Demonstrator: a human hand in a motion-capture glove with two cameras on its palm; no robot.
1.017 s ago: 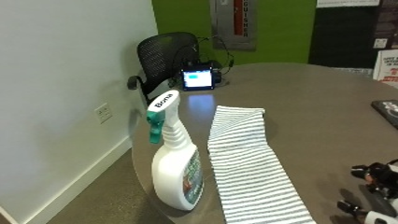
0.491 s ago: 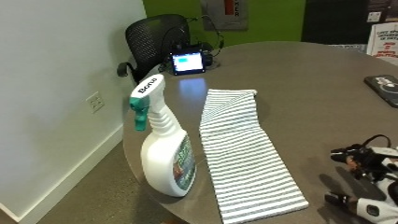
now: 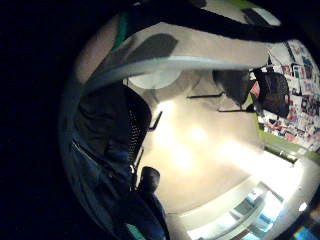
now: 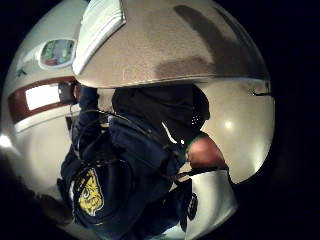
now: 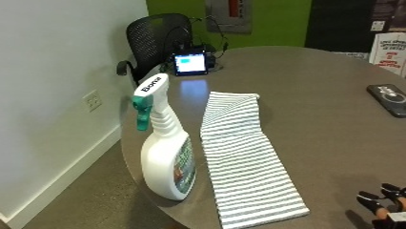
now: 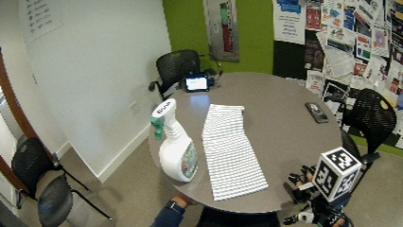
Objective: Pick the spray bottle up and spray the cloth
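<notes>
A white spray bottle with a green trigger and a white nozzle head stands upright near the edge of the round grey-brown table, its nozzle pointing out past the table's rim toward the white wall. Just beside it, not touching, a green-and-white striped cloth lies flat in a long strip that runs from the near edge toward the middle of the table, its far end folded over. The gloved right hand shows only as a few black fingertips low at the near edge of the table, well apart from both bottle and cloth; it holds nothing, and I cannot tell whether the fingers are spread or curled. In the wide outside view the person's other arm, in a dark blue sleeve, sits below the table's near rim. Farther off, a small lit screen stands at the table's far side in front of a black mesh chair, and a dark phone lies flat on the table away from the cloth.
</notes>
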